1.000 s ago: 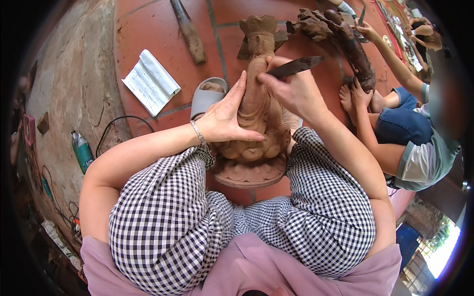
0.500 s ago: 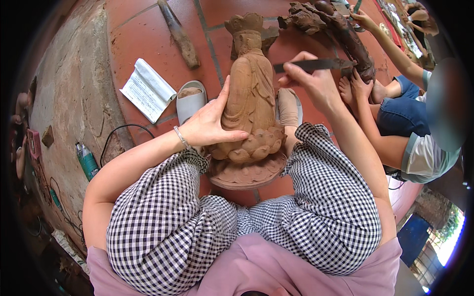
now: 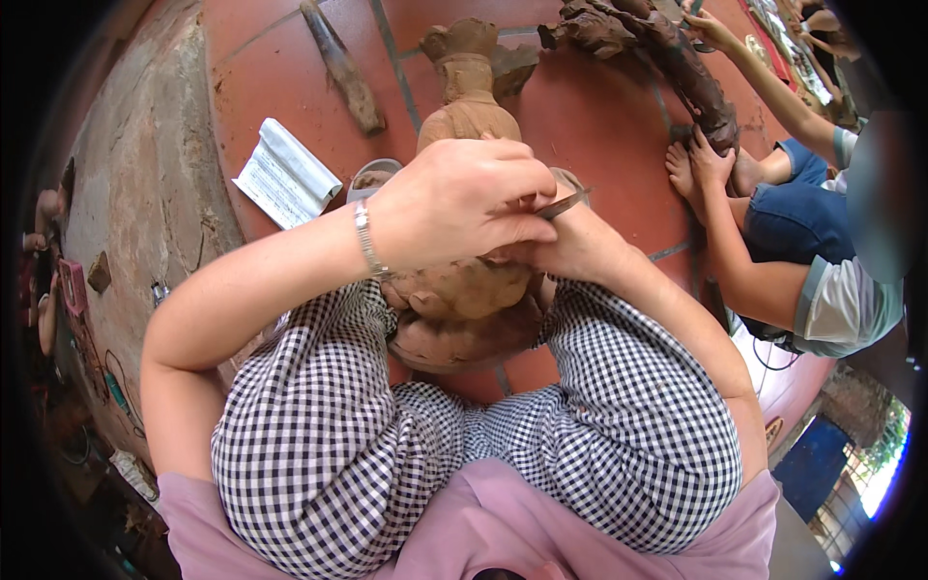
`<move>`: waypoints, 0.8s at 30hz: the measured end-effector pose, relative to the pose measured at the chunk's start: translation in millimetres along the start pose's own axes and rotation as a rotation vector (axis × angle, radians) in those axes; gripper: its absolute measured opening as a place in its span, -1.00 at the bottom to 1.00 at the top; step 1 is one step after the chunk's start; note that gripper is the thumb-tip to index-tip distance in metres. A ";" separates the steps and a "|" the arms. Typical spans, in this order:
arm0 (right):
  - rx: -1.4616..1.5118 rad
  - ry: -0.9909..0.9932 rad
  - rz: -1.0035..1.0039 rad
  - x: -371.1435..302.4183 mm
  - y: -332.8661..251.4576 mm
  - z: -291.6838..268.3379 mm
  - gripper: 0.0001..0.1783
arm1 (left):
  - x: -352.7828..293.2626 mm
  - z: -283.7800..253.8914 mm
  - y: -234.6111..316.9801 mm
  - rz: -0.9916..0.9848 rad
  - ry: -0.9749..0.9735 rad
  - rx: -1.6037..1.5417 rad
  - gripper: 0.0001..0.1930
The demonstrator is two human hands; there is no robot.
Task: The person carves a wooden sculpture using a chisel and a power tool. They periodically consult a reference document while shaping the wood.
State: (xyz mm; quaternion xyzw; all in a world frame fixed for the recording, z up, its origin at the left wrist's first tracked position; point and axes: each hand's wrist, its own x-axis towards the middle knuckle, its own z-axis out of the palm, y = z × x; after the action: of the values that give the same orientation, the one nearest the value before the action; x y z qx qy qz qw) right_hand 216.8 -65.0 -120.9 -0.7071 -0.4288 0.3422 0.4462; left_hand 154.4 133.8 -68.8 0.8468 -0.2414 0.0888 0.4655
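Two bare hands meet above one brown carved figure point(image 3: 469, 121) on a red tiled floor point(image 3: 609, 135), the left hand point(image 3: 464, 198) crossing in front of the figure's middle, its fingers bent and its thumb below them, close to the right hand point(image 3: 580, 237). One thin dark blade point(image 3: 565, 203) shows between the two; which hand pinches it cannot be told, and the right hand's fingers are hidden behind the left. One silvery bracelet point(image 3: 363, 239) circles the left wrist. The figure stands directly beneath the hands, its crowned head beyond them and its single round base point(image 3: 454, 353) nearer than them, between two knees in black-and-white checked trousers point(image 3: 300, 416). One dark block point(image 3: 515, 70) sits just beside the head, beyond the left hand. Farther beyond and to the left of that hand lies one long tapered piece point(image 3: 343, 72); one creased sheet of paper point(image 3: 287, 179) lies nearer, to its left, with one grey sandal point(image 3: 390, 166) between the sheet and the figure. Beyond the right hand and to its right is one dark, gnarled carving point(image 3: 691, 82), next to one barefoot co-worker point(image 3: 773, 217) in blue shorts.
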 end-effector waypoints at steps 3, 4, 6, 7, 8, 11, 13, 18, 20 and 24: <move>-0.145 0.009 -0.023 -0.8 -7.1 4.4 -0.19 | 7.2 6.9 1.5 0.040 -0.050 0.028 -0.85; -0.180 0.015 -0.024 1.4 -10.5 4.7 -0.24 | 8.5 6.7 0.3 0.065 -0.102 0.033 -0.85; -0.228 0.045 -0.028 7.5 -17.6 1.6 -0.36 | 12.2 2.3 -3.3 0.165 -0.099 0.017 -0.86; -0.240 0.043 -0.073 12.0 -20.6 -1.9 -0.41 | 16.8 -1.3 -6.0 0.079 -0.104 0.054 -0.87; -0.170 0.084 0.030 17.8 -23.9 -4.3 -0.47 | 22.9 -5.4 -9.4 0.046 -0.123 0.072 -0.87; -0.031 0.208 0.120 30.6 -30.1 -11.8 -0.60 | 40.1 -12.6 -15.0 0.116 -0.051 0.114 -0.87; -0.098 0.294 0.027 32.7 -33.6 -11.6 -0.61 | 42.7 -13.7 -13.4 0.124 0.058 0.217 -0.88; -0.139 0.084 -0.052 29.1 -34.7 -7.3 -0.59 | 24.8 -10.5 -5.8 -0.009 -0.170 -0.012 -0.86; -0.166 0.029 0.138 29.7 -32.0 -6.2 -0.50 | 24.5 -11.8 -11.4 0.100 -0.059 0.016 -0.87; -0.138 0.328 -0.034 34.2 -30.3 -5.6 -0.61 | 32.4 -14.3 -21.9 0.156 0.034 0.133 -0.86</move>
State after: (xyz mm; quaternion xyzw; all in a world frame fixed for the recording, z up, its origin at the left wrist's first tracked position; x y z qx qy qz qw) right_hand 226.2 -28.5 -94.3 -0.7751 -0.3844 0.1845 0.4663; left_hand 194.4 144.9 -65.2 0.8528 -0.2923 0.1550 0.4039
